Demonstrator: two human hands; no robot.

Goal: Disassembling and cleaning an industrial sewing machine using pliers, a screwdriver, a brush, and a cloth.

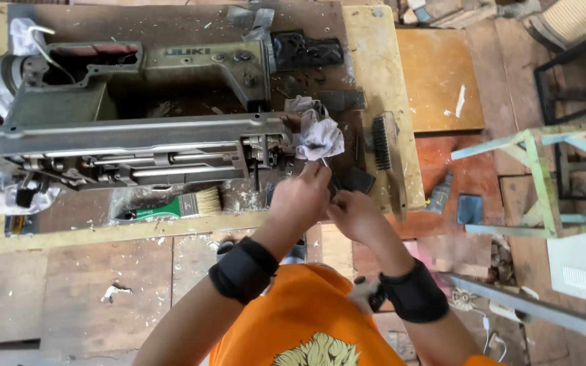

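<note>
Both hands meet just right of the machine (137, 142), below the rag (317, 132). The left hand (301, 200) pinches a thin tool (325, 163); the right hand (355, 215) holds a dark part (337, 186), grip unclear.

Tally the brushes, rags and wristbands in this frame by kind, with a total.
Paintbrush with green handle: 1
Black bristle brush: 1
Crumpled rag by the sewing machine: 1
Black wristbands, on the left hand and right hand: 2
Total: 5
</note>
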